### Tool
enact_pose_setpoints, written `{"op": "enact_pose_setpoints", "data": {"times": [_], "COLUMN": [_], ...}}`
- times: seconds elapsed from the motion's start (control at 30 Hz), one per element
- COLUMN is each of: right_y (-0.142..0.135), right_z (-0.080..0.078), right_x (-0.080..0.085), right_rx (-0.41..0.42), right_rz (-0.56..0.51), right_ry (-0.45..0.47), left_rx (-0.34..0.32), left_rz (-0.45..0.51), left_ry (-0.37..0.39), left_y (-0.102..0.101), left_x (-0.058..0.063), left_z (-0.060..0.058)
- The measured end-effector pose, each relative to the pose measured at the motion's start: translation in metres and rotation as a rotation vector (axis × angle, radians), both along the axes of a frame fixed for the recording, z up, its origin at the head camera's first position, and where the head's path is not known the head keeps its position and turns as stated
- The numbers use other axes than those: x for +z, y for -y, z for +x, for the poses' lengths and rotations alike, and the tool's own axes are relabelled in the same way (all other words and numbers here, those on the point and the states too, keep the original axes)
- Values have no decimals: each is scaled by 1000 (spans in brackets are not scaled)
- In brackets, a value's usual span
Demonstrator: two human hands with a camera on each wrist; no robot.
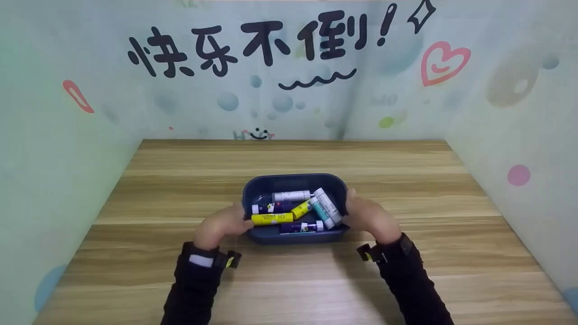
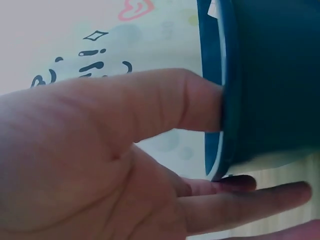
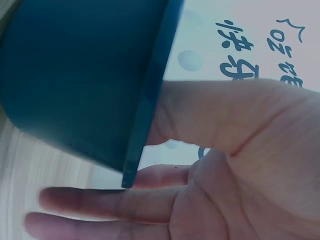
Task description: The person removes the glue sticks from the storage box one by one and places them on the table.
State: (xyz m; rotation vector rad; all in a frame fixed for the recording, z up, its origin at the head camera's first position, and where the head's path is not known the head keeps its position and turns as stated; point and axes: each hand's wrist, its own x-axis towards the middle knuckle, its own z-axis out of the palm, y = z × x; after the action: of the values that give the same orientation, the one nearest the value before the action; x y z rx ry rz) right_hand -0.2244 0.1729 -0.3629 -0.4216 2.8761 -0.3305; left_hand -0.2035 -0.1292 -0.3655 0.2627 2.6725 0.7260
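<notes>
Dark blue tub [image 1: 266,238] mid-tabletop [image 1: 298,284], held by both hands; can't tell if its base touches the wood. Left hand [image 1: 221,224] grips the tub's left end, thumb hooked over the rim, other fingers straight outside, below the rim. Right hand [image 1: 374,220] does the same at the tub's right end.

Inside the tub, tubes lying on their sides. Toward tub's back: white tube [image 1: 291,196]. Left part of tub: purple tube with white end [image 1: 273,207], then long yellow tube [image 1: 272,219] in front of it, near the left hand's thumb. Middle of tub: smaller yellow tube [image 1: 301,209], slanted. Right part: grey-white tube [image 1: 328,205] and teal-and-white tube [image 1: 321,212], side by side, slanted. Along tub's front wall: second purple tube [image 1: 300,227], white end toward tub's right.

Black sleeves [image 1: 192,289] in front of the tub, either side. Behind the tub: pale printed backdrop [image 1: 180,108], black lettering [image 1: 266,40], pink heart [image 1: 445,63] at right.
</notes>
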Motion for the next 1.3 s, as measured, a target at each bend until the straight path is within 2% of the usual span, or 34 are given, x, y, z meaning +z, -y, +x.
{"op": "enact_pose_setpoints", "data": {"times": [0.1, 0.2, 0.27, 0.37, 0.5, 0.6, 0.73, 0.83, 0.93, 1.1, 1.3], "right_y": [3, 7, 11, 15, 21, 23, 27, 30, 34, 39, 39], "right_z": [-2, -4, -5, -7, -10, -11, -13, -14, -14, -13, -12], "right_x": [-2, -4, -7, -11, -17, -23, -35, -43, -50, -54, -55], "right_rx": [-21, -20, 1, 66, 154, 179, 181, 170, 138, 80, 79], "right_rz": [-19, -83, -150, -256, -328, -331, -305, -260, -196, -150, -162], "right_ry": [-101, -285, -406, -518, -499, -447, -460, -471, -430, -348, -351], "left_rx": [59, 180, 251, 301, 354, 387, 392, 369, 344, 331, 336], "left_rz": [48, 94, 112, 147, 191, 221, 240, 244, 257, 273, 270], "left_ry": [-22, -23, -35, -97, -197, -229, -210, -210, -217, -201, -198], "left_y": [1, 1, 0, -2, -7, -9, -11, -11, -10, -9, -10], "left_x": [-4, -11, -18, -29, -43, -49, -50, -51, -52, -53, -53], "left_z": [-6, -13, -18, -27, -35, -38, -40, -41, -41, -43, -41]}}
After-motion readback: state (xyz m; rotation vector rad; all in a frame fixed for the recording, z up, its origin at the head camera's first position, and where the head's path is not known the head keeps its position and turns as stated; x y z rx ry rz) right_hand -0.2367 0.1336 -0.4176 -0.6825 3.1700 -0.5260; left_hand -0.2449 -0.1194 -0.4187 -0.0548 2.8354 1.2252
